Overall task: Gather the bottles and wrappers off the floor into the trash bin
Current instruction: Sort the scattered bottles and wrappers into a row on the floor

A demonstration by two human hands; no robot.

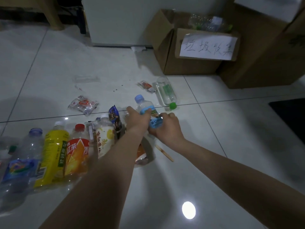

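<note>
Bottle with the blue cap [143, 104], small, clear plastic with a blue label, is clasped in both hands low over the glossy tiled floor [214, 129]. The left hand [137, 120] curls round its upper body and the right hand [167, 128] wraps its lower end. Below the wrists lie a crinkled orange wrapper [141, 154] and a flat wooden stick [164, 152]. Leftward, plastic bottles lie side by side, among them a yellow bottle [52, 154] and an orange bottle [77, 156]. Beyond the hands, a clear bottle with a green cap [166, 93] lies on its side beside a small shiny wrapper [146, 85]. Farther back, a cardboard box [189, 66] with a handwritten paper sign [208, 46] holds clear empty bottles [208, 24].
</note>
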